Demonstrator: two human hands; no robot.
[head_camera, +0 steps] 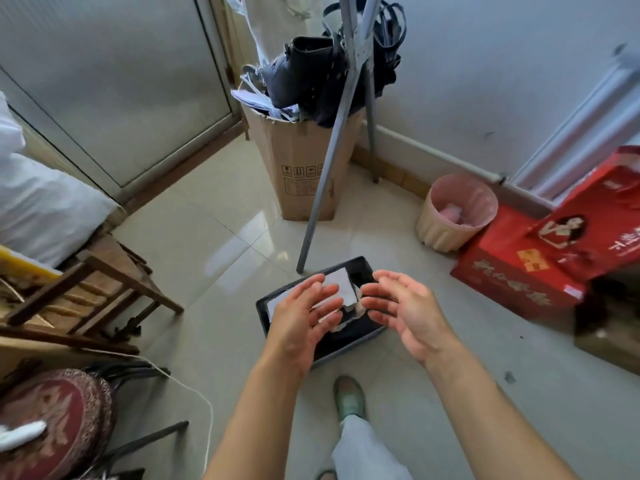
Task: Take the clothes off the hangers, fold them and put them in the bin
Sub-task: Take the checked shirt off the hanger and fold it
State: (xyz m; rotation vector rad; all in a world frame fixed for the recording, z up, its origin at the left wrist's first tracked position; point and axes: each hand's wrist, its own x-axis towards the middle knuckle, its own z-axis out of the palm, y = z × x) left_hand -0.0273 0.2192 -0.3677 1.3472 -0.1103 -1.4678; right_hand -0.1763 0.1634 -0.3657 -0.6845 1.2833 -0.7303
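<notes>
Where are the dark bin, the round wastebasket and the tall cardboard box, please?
dark bin (349, 346): head view, on its front wall.
round wastebasket (434, 230): head view, on its ribbed outer side.
tall cardboard box (304, 147): head view, on its front face.

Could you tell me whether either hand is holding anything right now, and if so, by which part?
Nothing is held: the left hand and right hand are open above the bin of folded clothes.

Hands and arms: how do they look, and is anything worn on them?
The left hand and the right hand are bare: no gloves, rings or watch show. Both forearms are without sleeves down to the picture's edge.
</notes>
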